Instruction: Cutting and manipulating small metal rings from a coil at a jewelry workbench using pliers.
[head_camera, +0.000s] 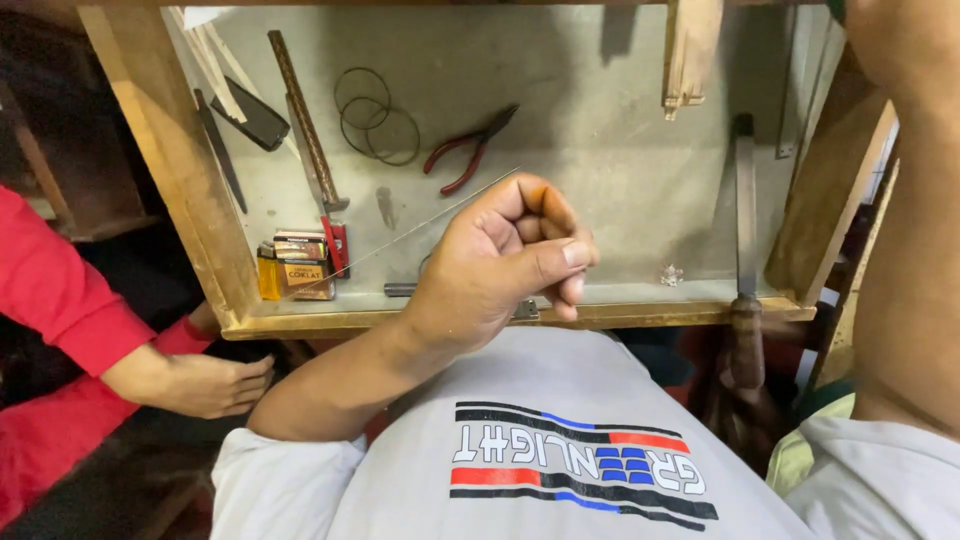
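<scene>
Left hand: (505, 260) curled into a loose fist above the lap, thumb pressed to the forefinger, pinching one end of a thin, straight length of pale wire (420, 228).
Wire: runs up and leftward from the pinch, then past the knuckles toward the far right (very fine, hard to follow along its whole length).
Right hand: out of view; only the bare right forearm (915, 230) shows, raised along the right edge, so grip cannot be told.
Tray edge: front lip of the shallow wooden work tray (650, 316) lies just below and behind the fist.
Left of the fist: small stack of yellow and brown cardboard boxes (295, 265) with a red-handled tool (335, 245) leaning beside it.
Right of the fist: long flat file with a dark wooden handle (745, 270), well apart, handle hanging over the lip.
Beyond the fist: red-handled pliers (468, 150), near the wire's far end.
Farther left: thin dark wire rings (377, 118), a rusty long-handled hammer (305, 115), a black comb (255, 115).
Far lower left: another person's hand (215, 383) in a red sleeve, well apart from the tray.
</scene>
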